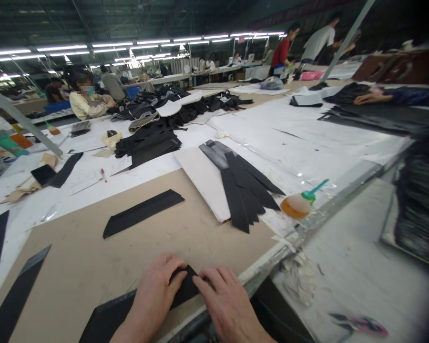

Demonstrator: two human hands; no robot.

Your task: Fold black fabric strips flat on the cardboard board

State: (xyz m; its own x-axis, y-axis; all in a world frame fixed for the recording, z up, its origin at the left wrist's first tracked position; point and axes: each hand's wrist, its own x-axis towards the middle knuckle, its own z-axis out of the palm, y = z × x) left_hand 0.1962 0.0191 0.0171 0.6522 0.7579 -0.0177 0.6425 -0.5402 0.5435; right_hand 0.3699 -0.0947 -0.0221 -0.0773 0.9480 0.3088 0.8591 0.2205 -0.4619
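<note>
At the near edge of the brown board (78, 257), a black fabric strip (109, 309) lies under my hands. My left hand (157, 290) pinches the strip near its right end, thumb and fingers bent together. My right hand (225, 300) grips the tip of that same end with thumb and fingertips, close beside the left. The strip's middle is covered by my left hand and wrist. Beyond them, a folded black strip (143, 213) rests on the board. Another black strip (19, 295) lies to the left.
A fan of black strips (243, 190) overlaps a white sheet (203, 176). To its right sits a glue bottle (296, 205) with a green nozzle. Piled black pieces (153, 147) lie farther back. Pink-handled snips (364, 325) lie low on the right. A co-worker (89, 97) sits across the table.
</note>
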